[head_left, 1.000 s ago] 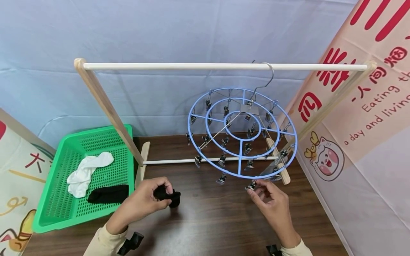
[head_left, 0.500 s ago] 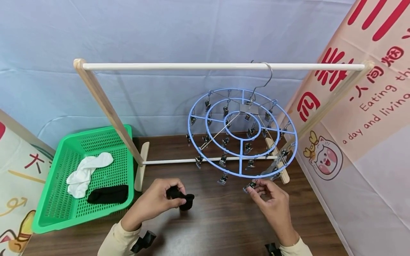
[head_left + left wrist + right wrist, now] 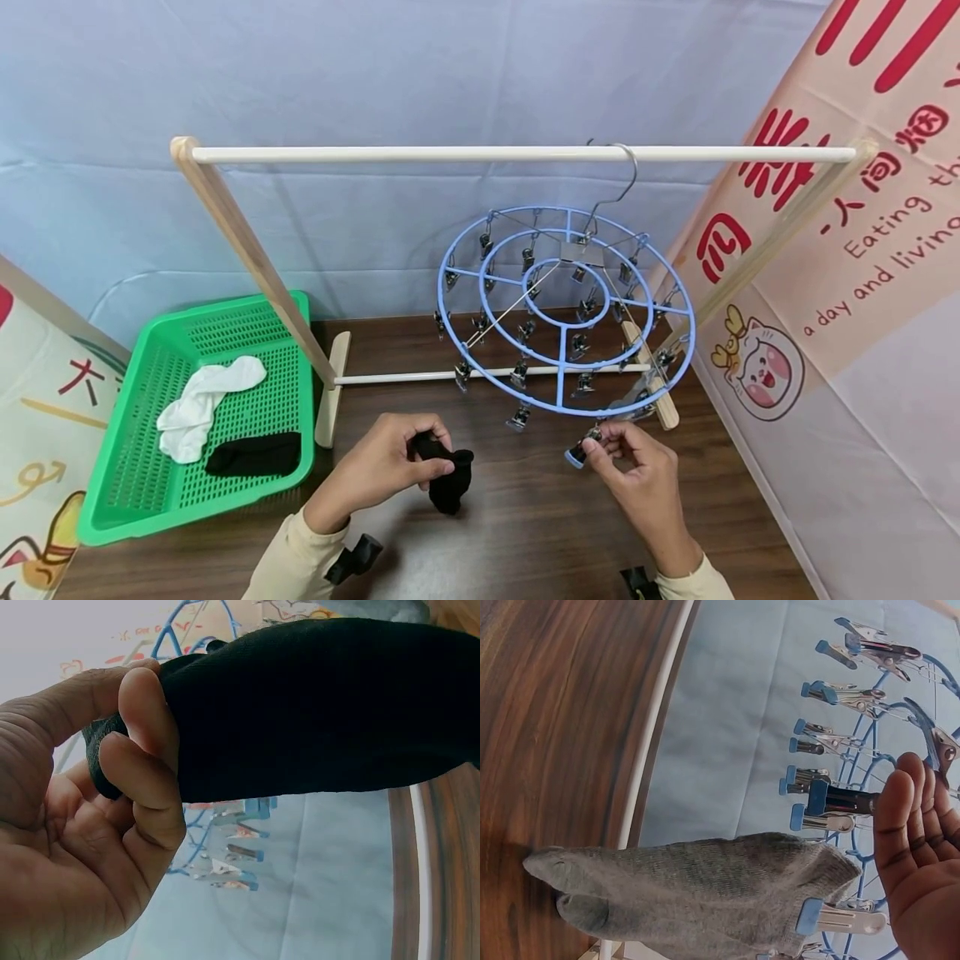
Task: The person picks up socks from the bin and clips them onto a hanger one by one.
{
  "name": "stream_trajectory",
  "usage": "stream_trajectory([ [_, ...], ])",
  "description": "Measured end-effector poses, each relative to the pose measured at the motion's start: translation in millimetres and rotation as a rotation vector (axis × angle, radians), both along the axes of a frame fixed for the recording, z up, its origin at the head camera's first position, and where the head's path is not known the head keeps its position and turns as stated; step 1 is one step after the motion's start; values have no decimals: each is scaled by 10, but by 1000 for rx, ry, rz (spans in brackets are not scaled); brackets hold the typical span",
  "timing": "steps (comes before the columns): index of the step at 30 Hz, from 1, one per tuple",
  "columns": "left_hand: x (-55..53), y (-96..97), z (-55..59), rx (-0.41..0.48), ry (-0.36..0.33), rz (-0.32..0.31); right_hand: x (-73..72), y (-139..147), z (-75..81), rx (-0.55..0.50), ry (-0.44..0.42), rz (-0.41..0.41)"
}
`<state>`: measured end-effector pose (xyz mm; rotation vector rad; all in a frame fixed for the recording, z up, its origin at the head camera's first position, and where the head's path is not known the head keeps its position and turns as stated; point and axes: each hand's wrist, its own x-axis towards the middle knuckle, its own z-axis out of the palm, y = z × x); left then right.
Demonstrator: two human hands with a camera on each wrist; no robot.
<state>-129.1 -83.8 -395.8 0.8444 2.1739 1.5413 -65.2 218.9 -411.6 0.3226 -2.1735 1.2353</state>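
Observation:
My left hand [image 3: 382, 467] pinches a black sock [image 3: 452, 483] between thumb and fingers, low over the table. In the left wrist view the sock [image 3: 315, 709] stretches away from the curled fingers. Under the front rim of a round blue clip hanger [image 3: 561, 392], my right hand [image 3: 637, 475] pinches a metal clip [image 3: 582, 448] with blue tips. The right wrist view shows this clip [image 3: 840, 799] at the fingertips, with a grey sock [image 3: 690, 889] hanging from another clip [image 3: 840, 919] beside it. Several more clips dangle from the hanger's rings.
The hanger hooks onto the white bar [image 3: 390, 155] of a wooden rack [image 3: 255, 258]. A green basket [image 3: 142, 400] at left holds a white sock [image 3: 198, 408] and another black sock [image 3: 255, 455]. Printed cloth [image 3: 862, 333] stands along the right side.
My left hand has moved right with the black sock, toward the hanger. The right hand stays near the same spot, and its clip has tilted with its blue tips lower and further left.

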Motion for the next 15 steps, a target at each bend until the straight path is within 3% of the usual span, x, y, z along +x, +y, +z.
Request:
stream_trajectory([
  [2,-1,33,4,12,-7,-4,-3,-3,1,5,5,-2],
  [9,-21,140,2,19,-22,-37,-55,98,-225,52,32,-45],
  [15,-31,212,43,4,-6,-56,-59,91,-247,52,34,-56],
])
